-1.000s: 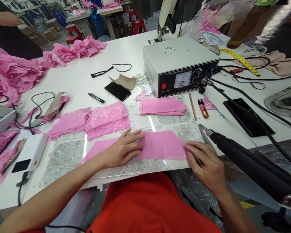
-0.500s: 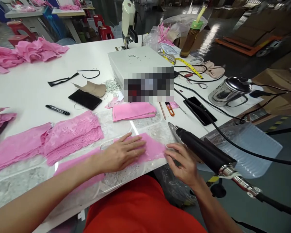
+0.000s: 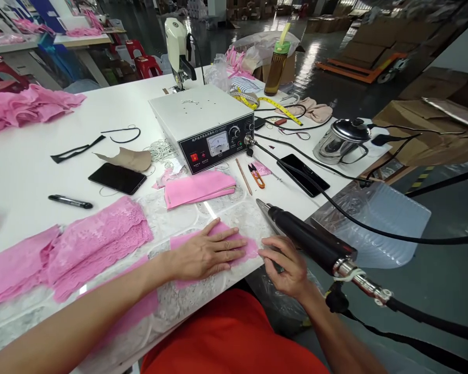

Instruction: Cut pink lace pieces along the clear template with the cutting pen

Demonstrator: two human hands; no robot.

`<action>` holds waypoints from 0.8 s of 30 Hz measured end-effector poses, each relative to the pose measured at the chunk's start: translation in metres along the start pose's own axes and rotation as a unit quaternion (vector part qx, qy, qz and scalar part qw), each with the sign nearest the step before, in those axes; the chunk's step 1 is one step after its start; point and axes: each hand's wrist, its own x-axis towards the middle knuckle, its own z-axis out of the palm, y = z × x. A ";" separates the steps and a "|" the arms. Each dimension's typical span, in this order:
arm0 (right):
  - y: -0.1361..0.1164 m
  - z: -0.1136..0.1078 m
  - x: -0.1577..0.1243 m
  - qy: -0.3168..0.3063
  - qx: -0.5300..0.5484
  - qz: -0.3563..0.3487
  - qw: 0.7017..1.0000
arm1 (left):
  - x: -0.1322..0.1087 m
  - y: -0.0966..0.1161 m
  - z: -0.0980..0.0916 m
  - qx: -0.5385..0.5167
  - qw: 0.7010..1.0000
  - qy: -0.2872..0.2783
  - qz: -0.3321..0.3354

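My left hand (image 3: 208, 252) lies flat, fingers spread, on a thin pink fabric piece (image 3: 250, 249) over the marble-patterned tabletop. At the fabric's right corner, my right hand (image 3: 286, 267) has its fingers curled, with the corner at the fingertips. Just beyond that hand is a black handheld tool (image 3: 308, 234) with a pointed metal tip, slanting in from the right on a cable. A folded stack of pink cloth (image 3: 200, 188) sits behind my left hand. Under my left forearm, another pink piece (image 3: 134, 311) is partly hidden.
Behind the cloth stands a control box (image 3: 206, 124) with a dial. Orange thread snips (image 3: 257, 176), a wooden stick (image 3: 244, 176) and a phone (image 3: 302, 175) lie nearby. Pink lace pieces (image 3: 101, 239), a marker (image 3: 70, 201) and another phone (image 3: 117, 177) are left. A lidded mug (image 3: 341, 141) stands right.
The view has shifted, so the table's things appear further left. My left hand stays flat on the pink fabric, a little closer to its right corner. My right hand remains at that corner.
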 end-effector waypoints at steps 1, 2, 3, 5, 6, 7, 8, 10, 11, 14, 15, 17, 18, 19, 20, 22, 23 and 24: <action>0.000 0.001 0.000 0.002 0.004 0.001 1.000 | 0.000 0.000 -0.001 -0.003 1.000 -0.009 -0.001; 0.000 0.001 -0.001 0.004 0.008 0.001 1.000 | 0.000 0.000 -0.001 -0.008 1.000 -0.018 -0.003; 0.001 0.002 -0.001 0.005 0.010 0.002 1.000 | 0.000 0.000 -0.001 -0.014 0.999 -0.028 -0.004; 0.001 0.003 -0.002 0.010 0.012 0.006 1.000 | 0.001 0.000 -0.003 -0.024 0.999 -0.044 -0.007; 0.001 0.003 -0.003 0.011 0.012 0.008 1.000 | 0.001 0.000 -0.003 -0.028 0.998 -0.049 -0.007; 0.002 0.003 -0.003 0.013 0.013 0.005 1.000 | 0.002 0.000 -0.004 -0.031 0.998 -0.052 -0.007; 0.002 0.003 -0.004 0.016 0.015 -0.001 1.000 | 0.002 0.000 -0.005 -0.033 0.998 -0.055 -0.006; 0.002 0.003 -0.004 0.018 0.017 -0.022 0.999 | 0.002 0.000 -0.006 -0.034 0.998 -0.057 -0.003; 0.003 0.003 -0.005 0.019 0.017 -0.031 0.999 | 0.002 0.000 -0.006 -0.032 0.998 -0.056 0.001; 0.003 0.004 -0.006 0.022 0.016 -0.037 0.999 | 0.001 -0.002 -0.005 -0.017 0.998 -0.049 0.022; 0.003 0.004 -0.006 0.023 0.018 -0.034 0.999 | 0.001 -0.003 -0.005 -0.012 0.998 -0.047 0.028; 0.004 0.005 -0.005 0.027 0.026 -0.031 0.999 | 0.001 -0.004 -0.004 -0.002 0.998 -0.046 0.037; 0.004 0.005 -0.005 0.029 0.029 -0.031 0.999 | 0.001 -0.005 -0.003 0.001 0.998 -0.047 0.039; 0.004 0.006 -0.004 0.030 0.032 -0.032 0.999 | 0.001 -0.005 -0.003 0.004 0.998 -0.049 0.040; 0.004 0.006 -0.004 0.032 0.033 -0.033 0.998 | 0.001 -0.005 -0.003 0.005 0.998 -0.050 0.042; 0.004 0.005 -0.004 0.031 0.034 -0.032 0.998 | 0.002 -0.005 -0.003 0.003 0.998 -0.053 0.041; 0.004 0.005 -0.005 0.031 0.035 -0.031 0.998 | 0.003 -0.005 -0.003 0.001 0.998 -0.056 0.039; 0.005 0.004 -0.006 0.030 0.036 -0.028 0.999 | 0.003 -0.004 -0.004 -0.001 0.998 -0.059 0.037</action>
